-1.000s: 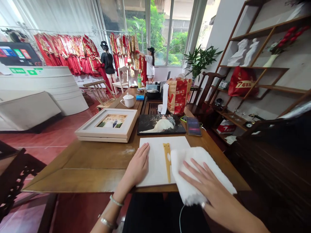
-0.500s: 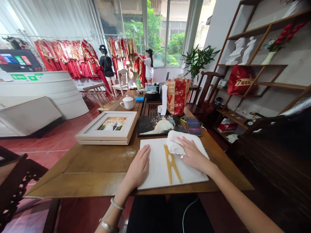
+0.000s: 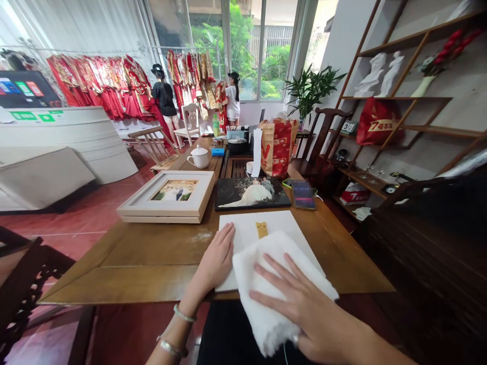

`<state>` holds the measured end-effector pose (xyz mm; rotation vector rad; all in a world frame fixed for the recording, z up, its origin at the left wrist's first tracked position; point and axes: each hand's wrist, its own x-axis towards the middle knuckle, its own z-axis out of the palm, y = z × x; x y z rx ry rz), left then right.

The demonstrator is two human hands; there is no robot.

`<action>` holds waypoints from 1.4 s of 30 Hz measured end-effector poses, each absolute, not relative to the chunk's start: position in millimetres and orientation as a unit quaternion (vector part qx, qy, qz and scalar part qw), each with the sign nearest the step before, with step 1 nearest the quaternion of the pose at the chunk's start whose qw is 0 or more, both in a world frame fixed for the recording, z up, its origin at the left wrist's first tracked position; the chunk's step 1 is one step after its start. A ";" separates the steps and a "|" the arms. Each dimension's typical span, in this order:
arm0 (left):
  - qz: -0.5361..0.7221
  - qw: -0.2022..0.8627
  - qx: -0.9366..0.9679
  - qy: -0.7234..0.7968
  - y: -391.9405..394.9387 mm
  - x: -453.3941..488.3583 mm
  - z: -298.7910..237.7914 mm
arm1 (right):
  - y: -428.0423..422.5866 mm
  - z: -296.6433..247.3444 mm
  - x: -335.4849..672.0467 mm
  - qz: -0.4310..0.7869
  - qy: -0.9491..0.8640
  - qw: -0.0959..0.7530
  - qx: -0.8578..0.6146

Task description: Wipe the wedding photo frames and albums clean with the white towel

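A white board lies at the table's near edge. My left hand rests flat along its left side, fingers stretched out together. My right hand is on a white cloth, fingers spread over its top and the thumb partly hidden beneath. The cloth covers much of the board's near part and hangs past the front edge. Only the top of a tan forked piece shows on the board, with small dark marks; its two legs are hidden under the cloth.
Behind the board lie a dark photo panel and a phone. A pale picture frame sits left, near a lidded white mug. A red paper bag stands farther back. Two people are by garment racks.
My right hand has brought the cloth from the board's upper right toward me, covering the forked piece's legs. My left hand has stayed on the board's left side.
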<state>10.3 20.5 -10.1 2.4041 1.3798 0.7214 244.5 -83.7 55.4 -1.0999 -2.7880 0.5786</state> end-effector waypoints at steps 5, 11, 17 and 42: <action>0.248 0.130 0.837 0.470 19.2 9.9 -8.1 | -83.1 48.3 285.7 0.233 -0.873 0.124 -0.411; 0.248 0.127 0.838 0.469 19.2 9.8 -7.4 | -11.0 36.8 292.0 0.186 -0.813 0.158 -0.528; 0.248 0.132 0.836 0.471 19.4 10.1 -7.0 | 43.4 52.2 237.6 0.164 -0.825 0.082 -0.534; 0.248 0.131 0.834 0.475 19.6 9.5 -9.0 | -0.2 39.4 265.0 0.103 -0.801 0.103 -0.580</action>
